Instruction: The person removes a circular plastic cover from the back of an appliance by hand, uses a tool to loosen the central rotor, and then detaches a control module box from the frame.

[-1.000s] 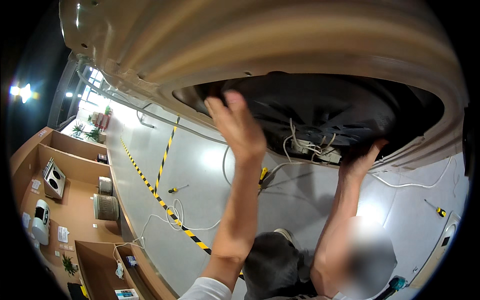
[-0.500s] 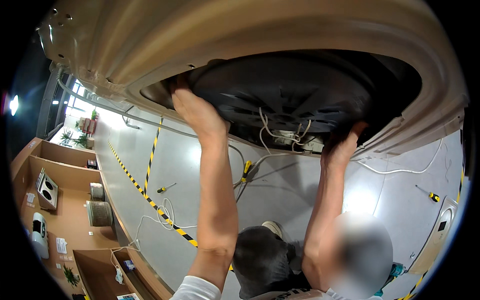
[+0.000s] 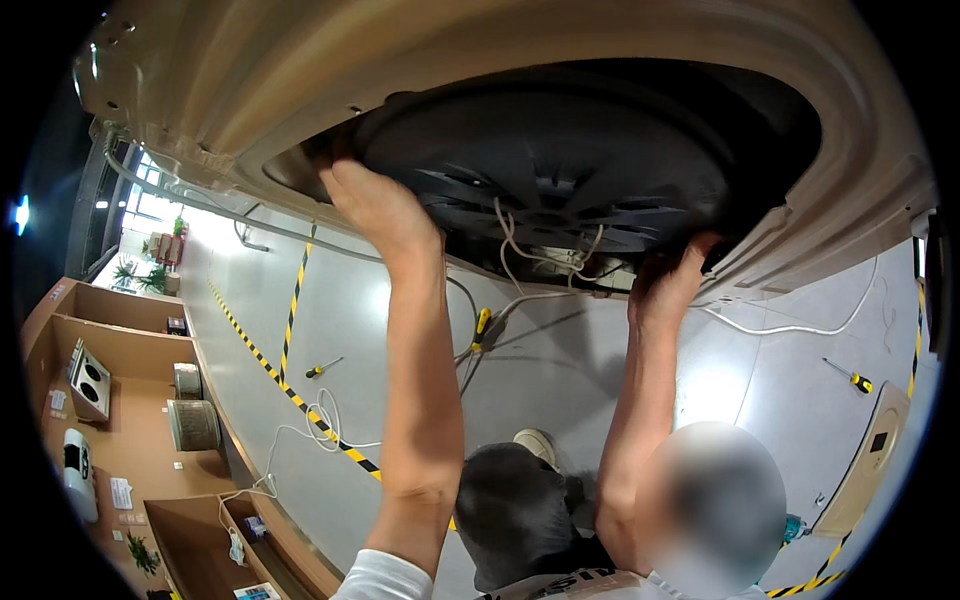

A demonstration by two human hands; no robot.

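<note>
A large round black plastic tub part [image 3: 540, 150] with radial ribs sits inside the wide oval opening of a beige metal cabinet [image 3: 480, 50]. My left hand [image 3: 385, 210] grips its left edge, fingers hidden inside the opening. At the lower right edge my right hand [image 3: 668, 290] holds it too; the thumb shows, and the other fingers are mostly hidden in shadow. Pale wires [image 3: 508, 235] hang from the ribbed middle between my hands.
On the floor lie a yellow-handled tool [image 3: 481, 330], screwdrivers [image 3: 860, 382] and a white cord [image 3: 325, 425]. A beige panel [image 3: 865, 460] is at right. Brown shelving [image 3: 130, 345] stands left, bearing several items. A blurred round patch covers the area by my right forearm.
The cabinet opening, tub part and both hands appear higher and a little further left in view. The floor things shift slightly too. Both hands keep their hold.
</note>
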